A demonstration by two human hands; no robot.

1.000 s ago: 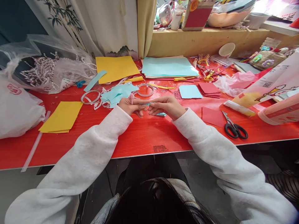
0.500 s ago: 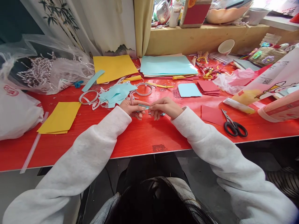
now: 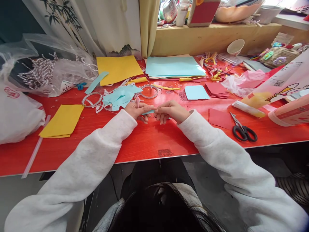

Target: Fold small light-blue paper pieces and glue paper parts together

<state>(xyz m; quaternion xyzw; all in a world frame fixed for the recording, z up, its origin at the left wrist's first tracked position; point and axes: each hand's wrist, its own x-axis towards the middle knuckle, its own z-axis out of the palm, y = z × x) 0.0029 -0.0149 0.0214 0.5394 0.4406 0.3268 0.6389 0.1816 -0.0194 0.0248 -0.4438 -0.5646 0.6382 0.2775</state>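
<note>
Between my two hands is a small piece of light blue paper (image 3: 149, 112), mostly hidden by fingers. My left hand (image 3: 137, 110) pinches it between thumb and fingers. At its other end the closed fingertips of my right hand (image 3: 171, 111) grip it, almost touching the left thumb. Just beyond the left hand lies a heap of light blue paper scraps (image 3: 122, 96), with a tape roll (image 3: 149, 91) beside it. A blue paper square (image 3: 196, 92) and a stack of red squares (image 3: 216, 90) lie past my right hand.
Black-handled scissors (image 3: 243, 130) lie on a red sheet's edge at right, near bottles (image 3: 289, 111). Yellow paper (image 3: 62, 120) and plastic bags (image 3: 20, 116) are at left. Blue sheets (image 3: 173, 66) and yellow sheets (image 3: 118, 69) line the back of the red table (image 3: 145, 145).
My hands stay nearly in place, with the fingers shifting slightly on the blue paper. The left thumb now reaches closer to the right fingertips. The whole view has shifted a little.
</note>
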